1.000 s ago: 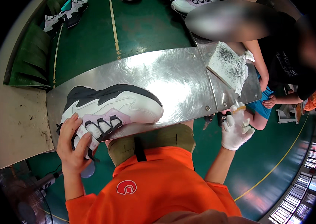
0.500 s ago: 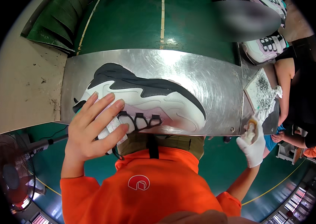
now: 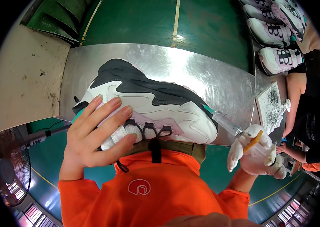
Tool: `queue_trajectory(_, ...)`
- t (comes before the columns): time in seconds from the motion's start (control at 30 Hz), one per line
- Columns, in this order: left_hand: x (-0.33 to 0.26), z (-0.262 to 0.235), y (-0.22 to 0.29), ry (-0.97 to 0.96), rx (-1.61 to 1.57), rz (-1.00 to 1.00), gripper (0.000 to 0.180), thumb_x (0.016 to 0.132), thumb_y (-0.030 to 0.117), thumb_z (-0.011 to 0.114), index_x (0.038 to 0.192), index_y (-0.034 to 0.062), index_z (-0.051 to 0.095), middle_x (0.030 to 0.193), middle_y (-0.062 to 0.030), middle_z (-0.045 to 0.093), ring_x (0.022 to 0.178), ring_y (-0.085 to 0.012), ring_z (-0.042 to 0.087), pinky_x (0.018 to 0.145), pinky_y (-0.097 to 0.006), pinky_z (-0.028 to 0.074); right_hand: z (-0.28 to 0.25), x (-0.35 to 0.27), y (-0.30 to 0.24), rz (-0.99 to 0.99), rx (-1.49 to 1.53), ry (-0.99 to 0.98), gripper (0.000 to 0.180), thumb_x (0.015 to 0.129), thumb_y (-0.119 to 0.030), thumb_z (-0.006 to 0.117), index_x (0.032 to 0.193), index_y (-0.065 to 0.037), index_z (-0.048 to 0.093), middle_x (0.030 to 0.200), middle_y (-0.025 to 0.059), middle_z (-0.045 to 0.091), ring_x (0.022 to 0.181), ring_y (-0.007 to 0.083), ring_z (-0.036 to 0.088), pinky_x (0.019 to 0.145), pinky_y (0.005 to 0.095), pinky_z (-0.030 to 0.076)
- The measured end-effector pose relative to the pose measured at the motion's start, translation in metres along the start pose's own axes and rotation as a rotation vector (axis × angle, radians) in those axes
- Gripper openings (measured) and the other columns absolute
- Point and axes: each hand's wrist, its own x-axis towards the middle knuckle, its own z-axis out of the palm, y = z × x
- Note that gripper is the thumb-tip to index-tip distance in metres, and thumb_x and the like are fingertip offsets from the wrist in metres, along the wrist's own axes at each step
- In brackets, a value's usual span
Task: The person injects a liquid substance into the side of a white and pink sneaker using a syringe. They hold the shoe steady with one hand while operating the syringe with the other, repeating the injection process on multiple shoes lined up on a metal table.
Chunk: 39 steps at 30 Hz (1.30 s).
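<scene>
A white sneaker [image 3: 178,113] with a dark sole and lilac trim lies on its side, sole away from me, on the metal bench. My bare left hand [image 3: 93,138] holds it around the tongue and heel end, fingers spread over the upper. My white-gloved right hand [image 3: 256,155] is closed on a clear syringe [image 3: 226,122]. The syringe's green tip is at the sole edge by the toe; whether it touches I cannot tell. Across the same glove lies a thin yellowish-brown stick [image 3: 253,141].
Metal bench [image 3: 220,85] under the sneaker. A white board [image 3: 271,104] with black specks and crumpled white material lies at the right. Several similar sneakers [image 3: 279,60] stand beyond it. A co-worker's arm [image 3: 295,98] is at the right, a fan [image 3: 10,170] at the left.
My right hand has turned and brought the syringe to the sneaker's toe from near the speckled board. A grey blur at the upper right is gone. My left hand still holds the sneaker.
</scene>
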Motion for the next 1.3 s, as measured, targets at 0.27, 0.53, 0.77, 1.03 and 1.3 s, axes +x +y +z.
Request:
queue_trajectory(0.27, 0.002, 0.0, -0.001, 0.02, -0.002, -0.001, 0.025, 0.065, 0.014, 0.078, 0.084, 0.0212, 0.063, 0.111, -0.0104, 0.069, 0.108, -0.0312, 0.065, 0.097, -0.046, 0.05, 0.008, 0.008, 0.004, 0.05, -0.028, 0.038, 0.081, 0.073, -0.042, 0.074, 0.129, 0.008, 0.044, 0.082, 0.0331, 0.06, 0.07, 0.0411, 0.064, 0.058, 0.0436, 0.054)
queue_trajectory(0.53, 0.002, -0.001, 0.001, 0.007, 0.001, 0.001, 0.025, 0.066, 0.015, 0.078, 0.087, 0.0228, 0.065, 0.113, -0.0102, 0.068, 0.108, -0.0312, 0.065, 0.097, -0.046, 0.049, 0.01, 0.009, 0.003, 0.036, -0.067, 0.07, 0.102, 0.057, -0.05, 0.083, 0.127, 0.012, 0.043, 0.092, 0.0303, 0.061, 0.069, 0.0373, 0.065, 0.054, 0.04, 0.054)
queue_trajectory(0.77, 0.0, -0.001, 0.004, -0.011, -0.001, 0.006, 0.024, 0.076, 0.018, 0.073, 0.098, 0.0215, 0.065, 0.115, -0.0128, 0.068, 0.109, -0.0338, 0.064, 0.097, -0.048, 0.049, 0.0, -0.005, -0.01, 0.121, -0.176, 0.041, 0.123, 0.043, -0.055, 0.089, 0.128, 0.018, 0.04, 0.094, 0.0306, 0.061, 0.073, 0.0332, 0.066, 0.058, 0.0361, 0.056)
queue_trajectory(1.03, -0.004, 0.002, 0.025, -0.008, 0.097, -0.018, 0.021, 0.081, 0.013, 0.069, 0.101, 0.0173, 0.064, 0.114, -0.0184, 0.067, 0.108, -0.0376, 0.064, 0.093, -0.051, 0.051, 0.0, -0.022, -0.008, 0.072, -0.112, 0.176, 0.116, 0.048, -0.064, 0.086, 0.122, 0.015, 0.045, 0.08, 0.0275, 0.061, 0.063, 0.0339, 0.065, 0.048, 0.0354, 0.055)
queue_trajectory(1.3, -0.023, 0.014, 0.053, 0.029, 0.227, -0.05, 0.025, 0.085, 0.01, 0.064, 0.11, 0.0147, 0.061, 0.116, -0.022, 0.065, 0.108, -0.0398, 0.063, 0.092, -0.051, 0.05, -0.017, -0.039, 0.021, -0.114, 0.025, 0.154, 0.112, 0.05, -0.056, 0.082, 0.126, 0.015, 0.04, 0.077, 0.0237, 0.061, 0.058, 0.0309, 0.063, 0.045, 0.0329, 0.053)
